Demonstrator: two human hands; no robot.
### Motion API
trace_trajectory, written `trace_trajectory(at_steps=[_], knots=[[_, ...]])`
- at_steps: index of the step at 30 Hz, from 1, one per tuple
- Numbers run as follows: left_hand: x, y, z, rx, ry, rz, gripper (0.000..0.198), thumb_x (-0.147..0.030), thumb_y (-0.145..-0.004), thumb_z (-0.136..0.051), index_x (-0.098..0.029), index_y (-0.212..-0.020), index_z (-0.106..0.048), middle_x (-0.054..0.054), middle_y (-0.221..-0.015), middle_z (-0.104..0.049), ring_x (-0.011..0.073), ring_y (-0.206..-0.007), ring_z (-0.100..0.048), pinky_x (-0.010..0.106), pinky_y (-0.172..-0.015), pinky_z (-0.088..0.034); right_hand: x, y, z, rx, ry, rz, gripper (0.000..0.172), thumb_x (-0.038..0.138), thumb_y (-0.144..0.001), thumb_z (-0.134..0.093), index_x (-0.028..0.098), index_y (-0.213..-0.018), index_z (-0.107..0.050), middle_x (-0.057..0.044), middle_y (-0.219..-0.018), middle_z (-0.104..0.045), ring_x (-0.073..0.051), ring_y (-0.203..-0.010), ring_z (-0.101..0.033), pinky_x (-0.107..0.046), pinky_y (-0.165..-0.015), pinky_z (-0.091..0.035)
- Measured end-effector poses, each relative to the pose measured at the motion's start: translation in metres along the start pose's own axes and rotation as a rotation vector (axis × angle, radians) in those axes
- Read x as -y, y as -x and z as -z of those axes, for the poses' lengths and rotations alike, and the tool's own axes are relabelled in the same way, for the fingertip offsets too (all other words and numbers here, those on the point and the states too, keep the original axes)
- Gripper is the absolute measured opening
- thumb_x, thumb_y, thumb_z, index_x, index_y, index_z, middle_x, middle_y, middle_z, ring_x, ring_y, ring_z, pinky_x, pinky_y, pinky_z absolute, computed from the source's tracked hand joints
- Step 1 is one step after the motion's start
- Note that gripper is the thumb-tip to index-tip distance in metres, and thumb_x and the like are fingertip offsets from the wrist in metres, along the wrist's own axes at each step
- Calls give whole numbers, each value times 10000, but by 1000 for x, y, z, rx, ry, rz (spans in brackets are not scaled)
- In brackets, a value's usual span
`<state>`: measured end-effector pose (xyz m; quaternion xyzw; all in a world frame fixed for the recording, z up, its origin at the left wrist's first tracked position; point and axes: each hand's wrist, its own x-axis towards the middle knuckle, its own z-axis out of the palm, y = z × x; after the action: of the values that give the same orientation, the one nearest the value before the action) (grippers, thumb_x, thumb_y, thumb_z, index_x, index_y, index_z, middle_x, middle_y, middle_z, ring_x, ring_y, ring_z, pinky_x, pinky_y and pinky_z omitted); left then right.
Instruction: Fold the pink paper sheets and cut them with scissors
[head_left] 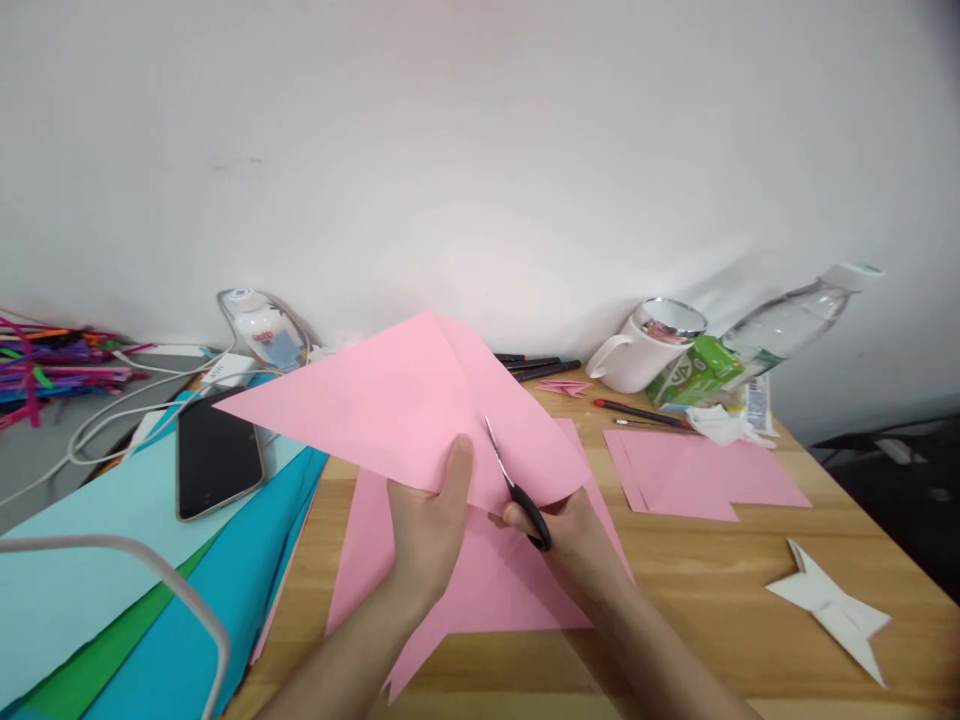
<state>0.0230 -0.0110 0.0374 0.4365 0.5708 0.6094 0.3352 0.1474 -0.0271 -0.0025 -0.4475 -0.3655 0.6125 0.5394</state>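
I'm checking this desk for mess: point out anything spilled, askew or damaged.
Nothing looks spilled or broken. Two untidy spots: a white cable loops loosely over the light-blue paper at left, and a crumpled tissue lies by the pink sheets at right. The clear bottle appears tilted, possibly just lens distortion.

The bare left hand (pixel 427 525) is closed in a pinch, its straight thumb (pixel 459 465) pointing forward, fingertips hidden. Just right of it, the bare right hand (pixel 574 540) is curled, its thumb (pixel 516 517) aimed toward the left hand. Behind each hand, a bare forearm (pixel 367 640) slants outward.
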Motion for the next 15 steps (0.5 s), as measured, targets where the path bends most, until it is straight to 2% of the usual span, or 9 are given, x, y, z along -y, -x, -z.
trace_trajectory(at_steps=[4, 10, 15], knots=[[0, 0, 0, 6, 11, 1, 341, -317, -793, -637, -185, -1107, -648, 78, -1089, -688, 234, -1067, -616, 339, -921, -495, -2, 0, 1, -9, 12, -1, 280, 210, -607, -785, 183, -848, -646, 18, -723, -573, -126, -662, -497, -261, -603, -501], [0, 0, 0, 4, 28, 19, 362, -332, -785, -645, -187, -1117, -641, 81, -1113, -677, 250, -1113, -587, 350, -929, -487, 0, 1, -1, 6, 13, -39, 157, 227, -604, -778, 171, -683, -654, 7, -656, -608, -130, -613, -528, -253, -565, -489], [0, 1, 1, -2, 14, 28, 355, -344, -787, -643, -184, -1105, -648, 84, -1100, -681, 253, -1100, -594, 357, -928, -487, -1, 1, -1, 15, -5, -46, 147, 237, -598, -781, 179, -657, -660, 5, -655, -634, -142, -625, -551, -255, -551, -484]])
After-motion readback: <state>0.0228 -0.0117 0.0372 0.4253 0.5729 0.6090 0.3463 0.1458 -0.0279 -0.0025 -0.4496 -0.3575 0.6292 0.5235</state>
